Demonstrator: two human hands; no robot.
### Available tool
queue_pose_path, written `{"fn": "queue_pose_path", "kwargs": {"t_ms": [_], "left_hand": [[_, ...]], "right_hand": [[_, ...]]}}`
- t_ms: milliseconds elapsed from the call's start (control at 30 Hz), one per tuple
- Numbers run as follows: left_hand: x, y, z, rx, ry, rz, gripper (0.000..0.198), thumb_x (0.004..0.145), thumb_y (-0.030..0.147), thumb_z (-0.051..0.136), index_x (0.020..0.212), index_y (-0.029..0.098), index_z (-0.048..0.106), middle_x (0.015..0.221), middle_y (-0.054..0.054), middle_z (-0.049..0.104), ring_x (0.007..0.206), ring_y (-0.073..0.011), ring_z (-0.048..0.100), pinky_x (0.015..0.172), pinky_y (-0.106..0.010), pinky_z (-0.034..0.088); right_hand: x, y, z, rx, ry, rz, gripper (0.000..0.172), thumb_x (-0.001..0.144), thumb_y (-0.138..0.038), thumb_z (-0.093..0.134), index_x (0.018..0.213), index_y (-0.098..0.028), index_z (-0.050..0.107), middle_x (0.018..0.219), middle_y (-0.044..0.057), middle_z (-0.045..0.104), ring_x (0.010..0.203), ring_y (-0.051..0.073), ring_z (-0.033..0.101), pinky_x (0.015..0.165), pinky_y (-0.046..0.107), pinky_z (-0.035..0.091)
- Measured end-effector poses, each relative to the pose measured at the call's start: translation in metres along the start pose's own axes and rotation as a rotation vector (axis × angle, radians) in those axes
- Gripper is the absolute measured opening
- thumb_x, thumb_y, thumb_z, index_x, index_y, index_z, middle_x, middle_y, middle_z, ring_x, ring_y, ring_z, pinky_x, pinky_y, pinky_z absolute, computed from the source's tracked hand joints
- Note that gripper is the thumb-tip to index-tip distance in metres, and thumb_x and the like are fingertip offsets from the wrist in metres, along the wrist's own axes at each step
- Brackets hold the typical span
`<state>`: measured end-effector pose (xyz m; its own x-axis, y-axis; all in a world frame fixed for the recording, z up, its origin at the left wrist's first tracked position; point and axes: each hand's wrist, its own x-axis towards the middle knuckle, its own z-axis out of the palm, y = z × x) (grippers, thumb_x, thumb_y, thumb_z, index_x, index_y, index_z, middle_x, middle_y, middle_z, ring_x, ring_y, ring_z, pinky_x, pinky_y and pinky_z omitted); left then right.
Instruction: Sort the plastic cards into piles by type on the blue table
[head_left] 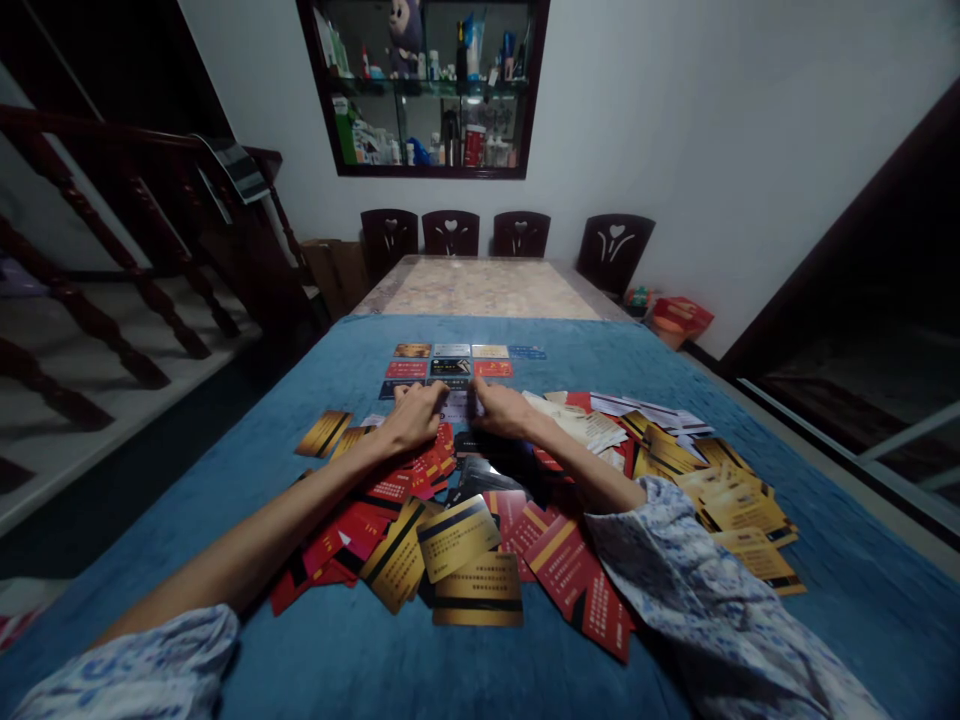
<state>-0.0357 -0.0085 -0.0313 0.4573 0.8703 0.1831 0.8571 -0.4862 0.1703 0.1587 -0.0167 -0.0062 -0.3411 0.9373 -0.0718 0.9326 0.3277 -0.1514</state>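
Observation:
My left hand is curled, its fingertips pressed at the left side of a dark card in the third row of a small grid. On the opposite side, my right hand has its fingers bent against the right edge of that same card. A pale greyish card lies between the hands, just nearer to me. Beyond them are a gold-brown card, a black card, a red card and a blue card. Beside my left fingers is a dark blue card.
Heaped loose cards surround my forearms: red cards at left, gold cards in front, more gold cards at right. A blue cloth covers the near table. Chairs stand at the far end, below a wall cabinet.

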Motion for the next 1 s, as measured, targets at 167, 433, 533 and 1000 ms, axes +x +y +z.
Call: {"fn": "queue_pose_path", "kwargs": {"t_ms": [167,433,533,1000], "left_hand": [[0.003,0.003,-0.005,-0.028,0.010,-0.043,0.048,0.081,0.012,0.050,0.129,0.018,0.057,0.113,-0.012,0.071,0.107,-0.0323,0.062,0.096,-0.049,0.041],[0.006,-0.004,-0.008,-0.142,-0.002,-0.020,0.053,0.078,0.026,0.061,0.130,0.018,0.062,0.114,-0.011,0.073,0.111,-0.0322,0.062,0.100,-0.049,0.044],[0.010,-0.011,-0.007,-0.149,-0.013,0.008,0.059,0.076,0.028,0.064,0.133,0.017,0.061,0.119,-0.012,0.072,0.114,-0.0334,0.061,0.101,-0.050,0.044],[0.031,-0.014,-0.021,0.001,-0.069,0.019,0.057,0.082,0.026,0.066,0.137,0.018,0.056,0.135,-0.017,0.061,0.129,-0.0376,0.051,0.106,-0.057,0.037]], "right_hand": [[0.000,0.000,0.000,0.053,0.027,0.010,0.063,0.081,-0.027,0.071,0.136,-0.016,0.044,0.132,0.020,0.058,0.113,0.031,0.065,0.090,0.036,0.051],[-0.002,0.001,-0.002,0.024,0.054,0.016,0.055,0.086,-0.024,0.064,0.137,-0.017,0.047,0.129,0.020,0.058,0.116,0.034,0.063,0.090,0.040,0.051],[0.000,0.002,-0.003,0.023,0.056,0.016,0.057,0.086,-0.029,0.066,0.138,-0.017,0.047,0.132,0.019,0.058,0.117,0.034,0.063,0.092,0.039,0.050],[0.009,0.003,-0.022,-0.053,0.059,0.028,0.048,0.090,-0.029,0.065,0.136,-0.017,0.053,0.131,0.018,0.061,0.118,0.030,0.063,0.089,0.033,0.051]]}}
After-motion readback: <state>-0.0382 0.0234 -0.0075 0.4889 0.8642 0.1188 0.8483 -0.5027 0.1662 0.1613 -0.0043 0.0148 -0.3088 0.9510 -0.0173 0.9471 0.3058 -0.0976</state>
